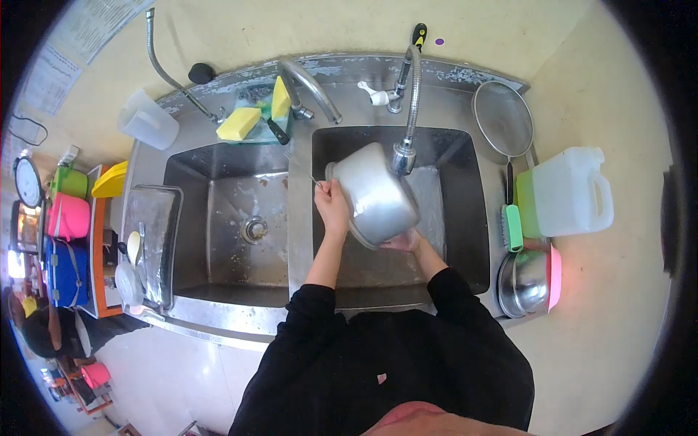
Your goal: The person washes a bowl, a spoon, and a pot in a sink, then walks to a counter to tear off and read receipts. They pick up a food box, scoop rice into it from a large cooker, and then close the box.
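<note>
A silver metal pot (374, 192) is held tilted on its side over the right sink basin (349, 276). My left hand (333, 209) is closed at the pot's left side, by its rim, with a thin metal piece sticking out above the fingers. Under the pot's lower end, my right hand (405, 241) supports it, its fingers partly hidden beneath the metal. The spray head of a flexible faucet (404, 156) hangs right at the pot's upper right side.
Left of the pot is a second basin (269, 275) with a drain. Yellow sponges (240, 124) lie behind it near a curved tap (313, 87). On the right stand a strainer (503, 120), a green brush (511, 227), a jug of green liquid (563, 192) and metal bowls (523, 283).
</note>
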A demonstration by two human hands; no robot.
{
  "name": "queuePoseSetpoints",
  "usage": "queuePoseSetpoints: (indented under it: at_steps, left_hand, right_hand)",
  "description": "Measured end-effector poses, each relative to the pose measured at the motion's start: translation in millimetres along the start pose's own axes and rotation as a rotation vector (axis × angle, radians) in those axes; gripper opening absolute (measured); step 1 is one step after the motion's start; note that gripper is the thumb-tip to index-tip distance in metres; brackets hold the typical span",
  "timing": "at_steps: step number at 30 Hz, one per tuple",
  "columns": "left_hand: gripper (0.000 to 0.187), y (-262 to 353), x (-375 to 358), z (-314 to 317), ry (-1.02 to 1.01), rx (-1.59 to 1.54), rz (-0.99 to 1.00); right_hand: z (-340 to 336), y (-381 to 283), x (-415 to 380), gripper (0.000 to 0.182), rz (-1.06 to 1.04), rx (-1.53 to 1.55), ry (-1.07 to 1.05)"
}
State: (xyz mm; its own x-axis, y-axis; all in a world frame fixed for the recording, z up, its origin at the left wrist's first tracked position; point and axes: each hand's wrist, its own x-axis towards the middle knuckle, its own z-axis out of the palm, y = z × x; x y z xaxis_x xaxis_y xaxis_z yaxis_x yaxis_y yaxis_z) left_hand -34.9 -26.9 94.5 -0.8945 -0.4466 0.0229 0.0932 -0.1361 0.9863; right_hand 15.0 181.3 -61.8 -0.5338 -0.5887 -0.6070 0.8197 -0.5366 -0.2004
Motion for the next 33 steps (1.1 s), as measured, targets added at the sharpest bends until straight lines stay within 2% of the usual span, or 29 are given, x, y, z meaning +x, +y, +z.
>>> queuePoseSetpoints:
  at_steps: [2,3,5,6,7,8,9,10,11,12,13,14,15,16,17,19,20,24,27,28,29,32,33]
  left_hand:
    - [0.022,-5.8,-11.6,-3.3,-0.043,0.061,-0.077]
    - [0.021,-9.4,-16.1,-5.0,-0.071,0.090,-0.109]
    - [0.021,-25.8,-25.6,-11.5,-0.158,0.398,-0.052]
    - [0.023,-37.4,-30.2,-16.3,-0.198,0.552,-0.023]
    - [0.025,-51.7,-32.2,-17.6,-0.202,0.494,-0.063]
    - [0.028,-67.7,-36.7,-19.8,-0.206,0.440,-0.108]
    - [0.032,-75.9,-41.8,-21.4,-0.203,0.389,-0.153]
    - [0.040,-23.1,-56.0,-8.4,-0.214,0.096,-0.236]
    - [0.045,-31.5,-61.0,-6.6,-0.207,0.153,-0.288]
    - [0.047,-18.8,-66.1,-1.7,-0.223,0.140,-0.361]
    - [0.047,-11.9,-69.0,1.0,-0.221,0.165,-0.394]
    - [0.047,-3.6,-70.4,2.4,-0.261,0.030,-0.530]
    - [0.060,-3.6,-71.7,2.2,-0.270,-0.042,-0.483]
    - [0.069,-21.7,-65.7,-5.3,-0.273,0.041,-0.570]
    - [0.078,-39.3,-60.0,-13.6,-0.282,0.120,-0.657]
    - [0.086,-16.1,-65.1,-24.6,-0.329,0.141,-0.727]
    - [0.090,-7.0,-67.6,-28.0,-0.367,0.150,-0.763]
    - [0.087,-14.2,-76.4,-37.4,-0.345,-0.061,-0.810]
    - [0.075,-36.8,-82.1,-44.7,-0.494,-0.234,-0.826]
    - [0.062,-43.3,-82.2,-48.8,-0.517,-0.300,-0.846]
    - [0.059,-50.3,-85.2,-49.1,-0.490,-0.293,-0.833]
    - [0.054,-41.4,-90.4,-44.1,-0.424,-0.248,-0.808]
    - [0.054,-37.2,-92.9,-41.0,-0.412,-0.225,-0.811]
  right_hand:
    - [-26.3,10.1,10.4,0.051,-0.192,0.098,-0.076]
    - [-29.3,7.4,6.4,0.049,-0.359,0.128,0.012]
    - [-30.7,-10.8,-5.9,0.044,-0.691,0.175,0.194]
    - [-13.6,-19.1,-32.4,0.042,-0.728,0.165,0.217]
    - [17.2,-32.3,-67.1,0.040,-0.767,0.149,0.236]
    - [23.5,-41.9,-85.3,0.039,-0.807,0.046,0.412]
    - [27.2,-50.2,-99.9,0.038,-0.837,-0.062,0.585]
    - [37.8,-56.2,-114.0,0.038,-0.921,-0.241,0.621]
    - [51.3,-57.4,-124.6,0.040,-0.995,-0.422,0.649]
    - [66.6,-57.4,-126.5,0.033,-0.948,-0.518,0.702]
    - [97.7,-47.9,-132.8,0.031,-0.995,-0.776,0.687]
    - [136.8,-31.7,-139.9,0.030,-1.039,-1.032,0.656]
    - [156.9,-19.0,-140.9,0.028,-1.079,-1.288,0.614]
    - [152.0,-16.3,-139.1,0.027,-1.110,-1.629,0.531]
    - [150.0,-10.8,-136.1,0.028,-1.126,-1.761,0.419]
    - [159.5,-3.1,-142.4,0.031,-1.148,-2.019,0.203]
    - [166.2,0.0,-145.8,0.028,-1.087,-2.141,0.104]
    - [173.5,1.1,-148.9,0.023,-1.032,-2.341,-0.077]
    - [171.2,1.2,-150.4,0.022,-0.907,-2.477,-0.185]
    - [168.1,0.6,-149.6,0.024,-0.856,-2.502,-0.209]
    - [166.4,0.5,-149.5,0.028,-0.804,-2.524,-0.234]
    - [186.7,-10.8,-149.4,0.035,-0.162,-2.020,-0.100]
    - [164.7,-22.2,-130.6,0.043,-0.032,-2.064,0.069]
